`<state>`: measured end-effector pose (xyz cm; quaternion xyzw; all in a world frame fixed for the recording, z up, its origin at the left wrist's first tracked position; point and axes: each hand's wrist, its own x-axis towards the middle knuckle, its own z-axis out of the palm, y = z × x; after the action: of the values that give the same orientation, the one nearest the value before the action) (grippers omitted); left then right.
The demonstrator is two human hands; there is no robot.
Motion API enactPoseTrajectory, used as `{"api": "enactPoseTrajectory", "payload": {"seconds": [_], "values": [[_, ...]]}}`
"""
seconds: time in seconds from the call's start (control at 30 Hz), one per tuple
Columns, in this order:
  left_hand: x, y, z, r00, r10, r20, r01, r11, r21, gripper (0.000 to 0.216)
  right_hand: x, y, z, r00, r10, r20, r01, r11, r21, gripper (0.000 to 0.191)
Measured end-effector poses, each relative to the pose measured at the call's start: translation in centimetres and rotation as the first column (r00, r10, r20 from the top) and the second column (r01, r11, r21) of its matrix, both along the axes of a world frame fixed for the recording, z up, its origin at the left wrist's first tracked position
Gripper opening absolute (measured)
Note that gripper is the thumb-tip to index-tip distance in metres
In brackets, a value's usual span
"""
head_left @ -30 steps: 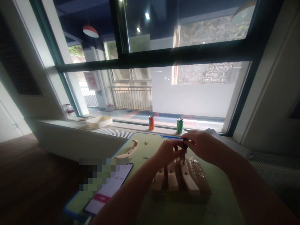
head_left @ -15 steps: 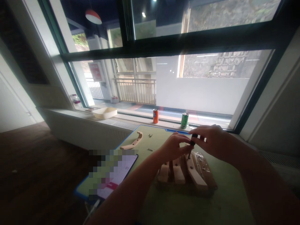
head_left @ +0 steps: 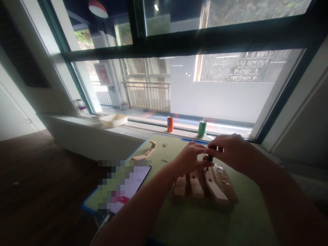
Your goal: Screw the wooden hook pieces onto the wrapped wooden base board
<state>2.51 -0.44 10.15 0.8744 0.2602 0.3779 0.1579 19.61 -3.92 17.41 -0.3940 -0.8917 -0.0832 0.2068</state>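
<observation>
A small screwdriver with a black handle (head_left: 210,157) stands nearly upright between my hands. My right hand (head_left: 229,149) is closed, its fingertips pinching the top of the handle. From the other side, my left hand (head_left: 192,156) closes thumb and fingers around the lower handle. The driver's tip points down at the upper hole of the rightmost wooden hook (head_left: 216,190); the contact itself is too small to make out. Two more wooden hooks (head_left: 196,188) lie to its left, partly hidden by my left hand. All three rest on a brown board (head_left: 227,182) that looks wrapped in clear plastic.
A loose wooden hook (head_left: 145,154) lies on the green table (head_left: 253,205), near several small screws (head_left: 164,160). A phone (head_left: 135,182) lies at the left, partly pixelated. On the windowsill stand an orange can (head_left: 170,124), a green can (head_left: 202,129) and a cream tray (head_left: 114,120).
The view has tilted slightly, so the scene sits a little higher. My right fingers have shifted around the top of the screwdriver handle; both hands keep their hold in the same place.
</observation>
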Motion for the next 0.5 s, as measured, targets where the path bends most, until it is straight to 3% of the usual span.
{"api": "enactPoseTrajectory", "payload": {"seconds": [0.13, 0.3, 0.37, 0.5], "values": [[0.05, 0.19, -0.28, 0.998, 0.023, 0.057, -0.024, 1.000, 0.017, 0.024, -0.23, 0.23, -0.25, 0.990, -0.136, 0.040, 0.131, 0.985, 0.114, 0.035], [-0.05, 0.37, -0.22, 0.989, -0.145, 0.040, 0.146, 0.988, -0.046, 0.020, -0.03, -0.09, -0.22, 0.997, 0.072, -0.039, -0.071, 0.997, 0.042, 0.021], [-0.06, 0.33, -0.19, 0.993, -0.112, 0.041, 0.114, 0.992, -0.060, 0.023, 0.03, 0.12, -0.29, 0.998, 0.059, -0.009, -0.059, 0.997, 0.049, 0.021], [-0.02, 0.48, -0.52, 0.991, 0.045, 0.125, -0.031, 0.994, -0.109, 0.029, -0.25, 0.73, -0.73, 0.995, -0.092, 0.045, 0.085, 0.986, 0.142, 0.033]]}}
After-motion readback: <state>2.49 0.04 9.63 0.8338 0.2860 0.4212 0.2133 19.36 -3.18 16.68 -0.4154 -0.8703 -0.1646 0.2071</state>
